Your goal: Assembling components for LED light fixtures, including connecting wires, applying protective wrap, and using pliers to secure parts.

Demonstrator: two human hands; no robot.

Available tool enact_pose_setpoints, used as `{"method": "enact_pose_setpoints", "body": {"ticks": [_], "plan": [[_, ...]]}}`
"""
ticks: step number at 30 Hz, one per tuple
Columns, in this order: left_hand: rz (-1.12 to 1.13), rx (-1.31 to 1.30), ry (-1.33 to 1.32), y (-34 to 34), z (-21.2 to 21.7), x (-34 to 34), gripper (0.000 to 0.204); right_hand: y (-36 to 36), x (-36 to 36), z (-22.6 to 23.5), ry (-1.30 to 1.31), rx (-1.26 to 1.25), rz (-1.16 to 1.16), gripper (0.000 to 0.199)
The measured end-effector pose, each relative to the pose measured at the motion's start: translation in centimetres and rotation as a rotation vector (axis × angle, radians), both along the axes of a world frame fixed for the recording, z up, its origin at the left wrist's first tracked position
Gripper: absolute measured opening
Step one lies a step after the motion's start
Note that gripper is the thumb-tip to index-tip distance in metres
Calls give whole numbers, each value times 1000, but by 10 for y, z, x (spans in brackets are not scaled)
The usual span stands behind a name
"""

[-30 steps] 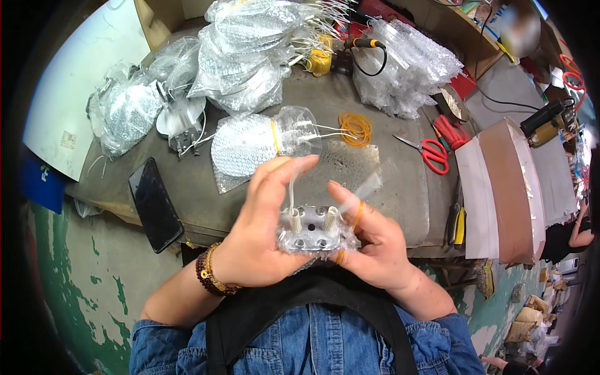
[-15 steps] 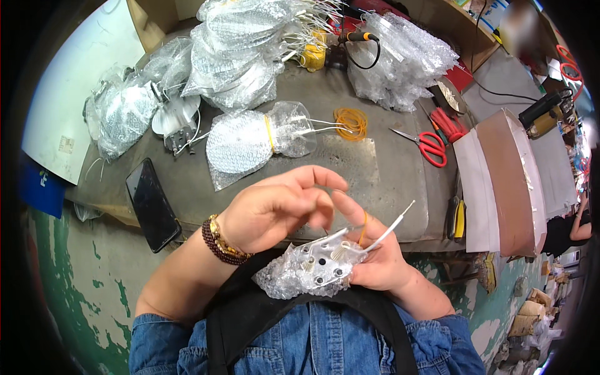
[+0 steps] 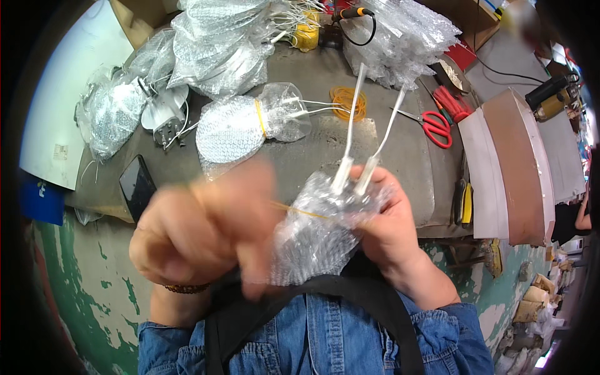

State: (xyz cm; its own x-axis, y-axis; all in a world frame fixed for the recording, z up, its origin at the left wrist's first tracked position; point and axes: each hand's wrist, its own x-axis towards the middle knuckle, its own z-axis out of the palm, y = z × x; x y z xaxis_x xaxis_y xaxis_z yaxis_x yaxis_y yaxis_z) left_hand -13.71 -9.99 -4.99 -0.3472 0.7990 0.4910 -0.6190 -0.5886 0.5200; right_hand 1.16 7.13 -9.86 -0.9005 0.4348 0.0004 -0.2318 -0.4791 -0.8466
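Observation:
My right hand (image 3: 390, 228) grips the upper part of a clear bubble-wrap bag (image 3: 315, 240) in front of my chest. Two white wires with white sleeves (image 3: 345, 167) stick up out of the bag's mouth. A yellow rubber band (image 3: 303, 211) runs taut across the bag to my left hand (image 3: 203, 228), which is smeared by motion; its fingers look curled at the band's end. Beyond them on the table lies another bubble-wrapped piece (image 3: 228, 131), banded in yellow, its two white wires pointing right toward a heap of yellow rubber bands (image 3: 349, 103).
Piles of bubble-wrap bags (image 3: 215, 53) stand at the back. A black phone (image 3: 137, 187) lies at the left table edge. To the right are red-handled scissors (image 3: 435, 129), yellow-and-black pliers (image 3: 464, 201) and a cardboard box (image 3: 509, 169). A soldering iron (image 3: 353, 14) rests at the back.
The bag has turned upright, its wires now pointing away from me. My left hand has swung left and nearer, and the rubber band has gone from my right fingers to stretch across the bag.

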Motion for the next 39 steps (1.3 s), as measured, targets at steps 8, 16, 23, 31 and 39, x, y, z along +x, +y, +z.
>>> {"method": "enact_pose_setpoints", "body": {"ticks": [8,16,23,31,39], "plan": [[546,-620,1041,-2,-48,4,81,-13,-6,-11,-129,143,144,45],[466,-777,914,2,-60,6,90,28,-12,52,181,1536,-49,37],[471,-748,1126,16,-55,8,65,13,-47,66,414,2039,217,10],[520,-685,583,-6,-61,-5,75,74,3,44,86,1521,470,23],[679,-623,1101,16,28,-115,97,68,20,-17,-220,1499,-28,25]]}}
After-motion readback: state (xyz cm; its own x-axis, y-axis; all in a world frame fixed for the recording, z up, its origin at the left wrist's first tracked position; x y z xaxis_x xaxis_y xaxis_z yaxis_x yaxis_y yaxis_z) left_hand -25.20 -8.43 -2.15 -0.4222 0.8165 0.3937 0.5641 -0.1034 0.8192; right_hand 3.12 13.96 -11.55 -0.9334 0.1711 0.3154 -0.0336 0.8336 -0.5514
